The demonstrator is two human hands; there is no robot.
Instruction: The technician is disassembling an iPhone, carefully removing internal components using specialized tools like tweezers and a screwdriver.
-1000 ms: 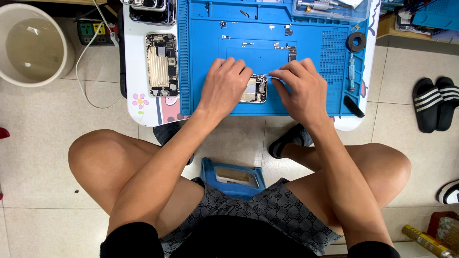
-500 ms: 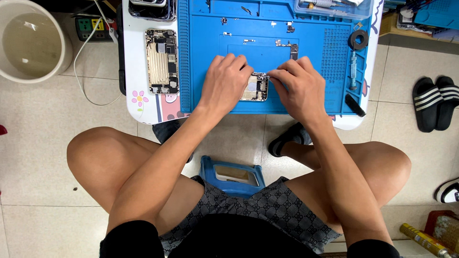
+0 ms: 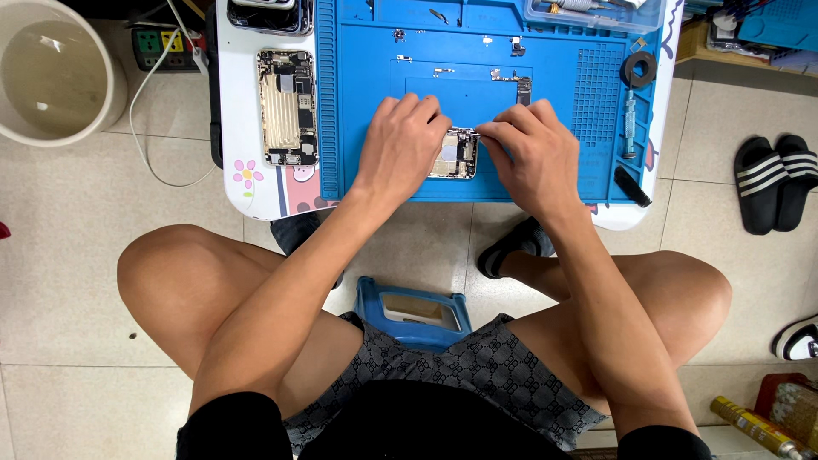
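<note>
On the blue silicone repair mat (image 3: 545, 94) that covers most of the small white bench (image 3: 256, 183), an opened smartphone body with its metal innards exposed (image 3: 454, 154) lies near the mat's front edge, between the person's two hands. Left of that phone, the left hand (image 3: 399, 146) rests palm down on the mat, its fingers curled against the phone's left side and upper corner, steadying it rather than gripping anything loose. Right of the phone, the right hand (image 3: 530, 153) has its thumb and forefinger pinched narrowly together on a thin silvery tool (image 3: 471, 132), whose tip sits at the phone's upper right corner; what kind of tool it is cannot be told.

Beyond the phone, farther up the mat, small metal brackets and screws (image 3: 508, 77) lie scattered, apart from one another. Well to the right of the phone, a black ring-shaped roll of tape (image 3: 639, 68) sits on the mat's ribbed edge strip. Left of the mat, on the bare white part of the bench, a second stripped phone frame (image 3: 286, 106) lies flat. Below the bench, between the person's knees, a blue plastic stool (image 3: 413, 311) shows, and far right of the mat a pair of black striped slippers (image 3: 775, 181) stands on the tiled floor (image 3: 94, 204).
</note>
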